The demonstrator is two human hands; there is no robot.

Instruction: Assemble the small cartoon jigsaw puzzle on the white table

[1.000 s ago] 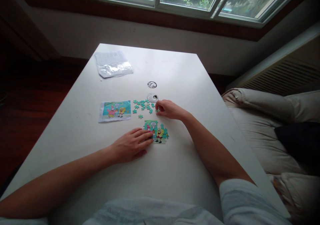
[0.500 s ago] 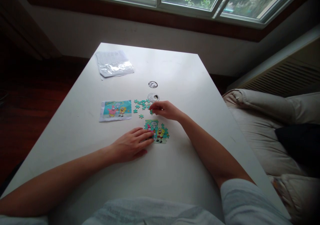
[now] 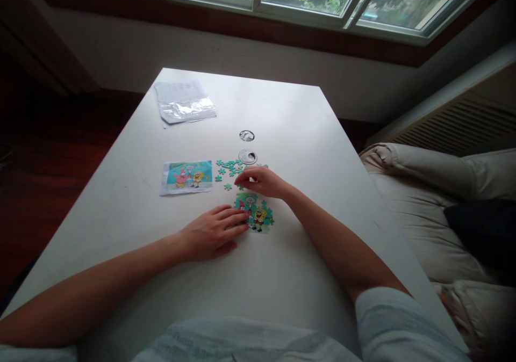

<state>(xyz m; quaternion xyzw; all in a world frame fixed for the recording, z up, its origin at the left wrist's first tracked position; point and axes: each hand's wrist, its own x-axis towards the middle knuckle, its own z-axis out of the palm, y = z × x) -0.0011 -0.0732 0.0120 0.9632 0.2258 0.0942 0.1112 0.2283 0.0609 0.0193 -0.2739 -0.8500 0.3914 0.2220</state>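
A partly joined jigsaw puzzle (image 3: 263,218) with cartoon figures lies on the white table. My left hand (image 3: 213,232) rests flat with its fingers stretched out over the puzzle's left side, hiding part of it. Just above the puzzle's top edge, my right hand (image 3: 262,182) has its thumb and fingers pinched on a small green puzzle piece (image 3: 241,187), mostly covered by the fingertips. Several loose green pieces (image 3: 230,166) lie scattered beyond that hand, and a few are partly behind it. To their left is a picture sheet (image 3: 188,177) showing the same cartoon figures.
Papers in a clear plastic sleeve (image 3: 185,102) lie at the table's far left. Two round openings (image 3: 247,157) are set in the white tabletop (image 3: 290,115) behind the loose pieces. A beige sofa (image 3: 427,222) stands along the right side.
My right hand has moved slightly left and toward me, with the puzzle piece at its fingertips shifting along, closer to the puzzle. My left hand has stayed in place.
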